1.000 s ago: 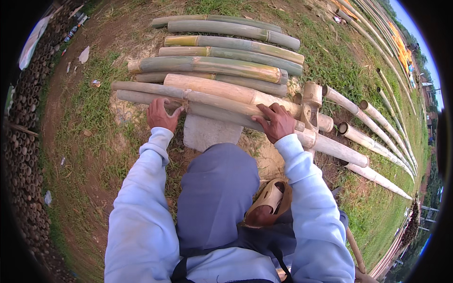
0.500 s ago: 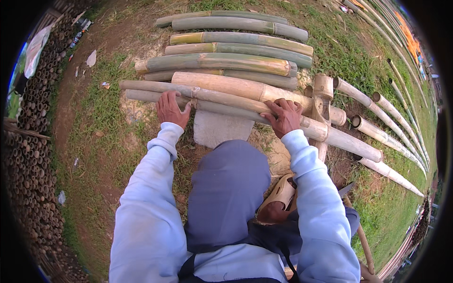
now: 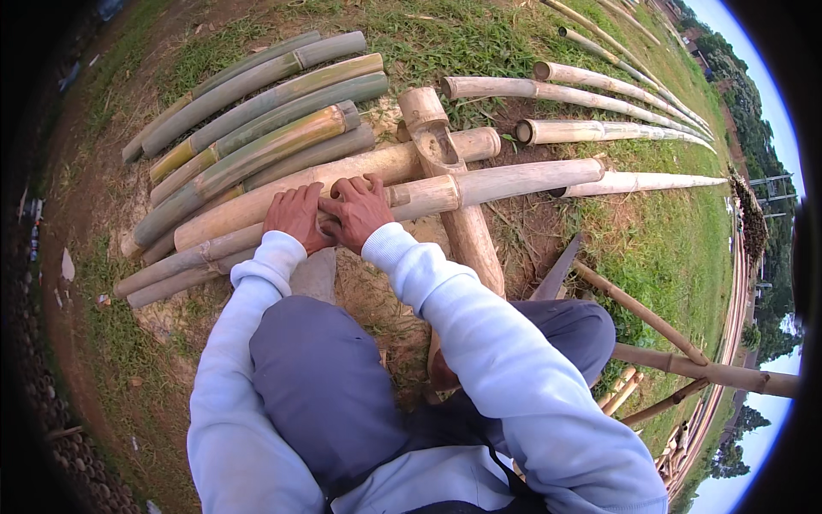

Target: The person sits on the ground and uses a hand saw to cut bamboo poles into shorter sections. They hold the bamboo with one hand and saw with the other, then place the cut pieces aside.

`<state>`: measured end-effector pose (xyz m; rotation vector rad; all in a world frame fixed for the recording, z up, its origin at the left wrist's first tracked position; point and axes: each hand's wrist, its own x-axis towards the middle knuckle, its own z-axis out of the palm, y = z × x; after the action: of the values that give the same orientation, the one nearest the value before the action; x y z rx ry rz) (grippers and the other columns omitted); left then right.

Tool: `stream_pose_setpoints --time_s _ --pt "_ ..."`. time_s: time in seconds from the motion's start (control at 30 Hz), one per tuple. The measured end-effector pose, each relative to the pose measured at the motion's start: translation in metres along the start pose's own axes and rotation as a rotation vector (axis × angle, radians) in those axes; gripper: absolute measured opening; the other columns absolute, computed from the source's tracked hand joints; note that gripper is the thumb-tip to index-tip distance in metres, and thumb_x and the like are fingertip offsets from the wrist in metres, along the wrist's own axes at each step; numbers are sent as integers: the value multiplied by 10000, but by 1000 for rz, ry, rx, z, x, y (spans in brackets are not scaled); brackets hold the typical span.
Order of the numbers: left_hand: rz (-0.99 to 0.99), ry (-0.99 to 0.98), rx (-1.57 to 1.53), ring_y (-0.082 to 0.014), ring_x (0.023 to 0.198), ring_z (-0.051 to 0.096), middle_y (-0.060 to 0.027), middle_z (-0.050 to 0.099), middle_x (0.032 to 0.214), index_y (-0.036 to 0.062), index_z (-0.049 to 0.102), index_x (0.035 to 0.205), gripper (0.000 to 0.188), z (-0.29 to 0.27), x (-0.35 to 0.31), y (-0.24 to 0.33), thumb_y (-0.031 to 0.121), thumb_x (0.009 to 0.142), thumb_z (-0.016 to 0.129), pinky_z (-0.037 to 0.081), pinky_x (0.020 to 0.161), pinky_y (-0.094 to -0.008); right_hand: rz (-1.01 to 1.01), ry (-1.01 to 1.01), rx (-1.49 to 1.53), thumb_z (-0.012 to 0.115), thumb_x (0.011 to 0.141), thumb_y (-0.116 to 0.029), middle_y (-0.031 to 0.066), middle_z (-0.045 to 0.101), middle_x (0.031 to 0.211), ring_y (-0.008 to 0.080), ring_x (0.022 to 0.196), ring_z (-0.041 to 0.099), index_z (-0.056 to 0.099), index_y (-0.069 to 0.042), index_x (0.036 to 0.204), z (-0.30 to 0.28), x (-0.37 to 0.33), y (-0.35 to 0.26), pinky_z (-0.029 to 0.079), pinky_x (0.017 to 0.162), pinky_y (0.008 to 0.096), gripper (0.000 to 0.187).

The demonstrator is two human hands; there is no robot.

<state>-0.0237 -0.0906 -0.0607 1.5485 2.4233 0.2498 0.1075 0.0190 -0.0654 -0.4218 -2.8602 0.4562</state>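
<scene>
A long tan bamboo pole [image 3: 522,182] lies slanting across in front of me. My left hand [image 3: 295,216] is closed over its middle, fingers on the far side. Right beside it my right hand [image 3: 360,214] grips the same pole, the two hands touching or nearly so. Under the near left part of this pole runs a second thinner bamboo pole [image 3: 175,289]. Just beyond lies a thick pale bamboo pole [image 3: 398,163], which meets an upright-looking bamboo piece [image 3: 471,248] with a cut-out notch [image 3: 441,146].
Several greenish bamboo lengths [image 3: 257,141] lie side by side at the far left. Long bamboo poles [image 3: 616,130] stretch away to the right. A saw blade [image 3: 558,267] shows beyond my knee [image 3: 321,385], near a bamboo frame [image 3: 655,317]. A pale flat block [image 3: 315,276] sits below my hands.
My view has turned to the right. My hands, apart on the pole before, are now together; the right one has slid left along the pole toward the left one.
</scene>
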Motion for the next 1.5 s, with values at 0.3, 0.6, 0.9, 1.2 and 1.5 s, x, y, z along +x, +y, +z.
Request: stream_pose_setpoints --time_s 0.3,0.6,0.9,1.2,1.5 --pt "22 -125 187 -304 1061 670 -155 738 1125 90 706 1230 774 -7 0 0 550 633 880 443 992 -401 16 -60 7 724 915 -176 161 636 1241 362 1044 664 687 -157 1318 -192 -55 128 533 948 443 405" --pt "6 -153 160 -368 1061 680 -204 738 1113 107 656 1323 859 -4 10 0 550 625 888 535 946 -462 847 135 39 730 887 -217 144 707 807 321 791 709 730 -112 1047 -212 -328 206 549 733 425 191" --pt "-3 -142 183 -394 1100 682 -245 725 1136 57 655 1323 937 0 15 -8 561 577 918 528 971 -470 1366 144 234 732 878 -155 103 664 800 177 713 647 685 -100 1092 -25 -481 160 518 689 334 226" --pt "13 -145 179 -397 1101 682 -243 719 1161 60 645 1342 937 0 16 -9 563 594 900 530 984 -459 1550 410 235 725 866 -134 80 654 803 160 714 625 676 -76 1076 -5 -472 140 507 687 313 224" --pt "-36 -189 165 -384 1123 676 -226 714 1189 95 630 1377 938 -6 13 0 601 624 869 534 984 -455 1373 844 286 718 855 -113 58 644 806 144 715 603 666 -52 1061 -62 -467 118 497 685 292 221"
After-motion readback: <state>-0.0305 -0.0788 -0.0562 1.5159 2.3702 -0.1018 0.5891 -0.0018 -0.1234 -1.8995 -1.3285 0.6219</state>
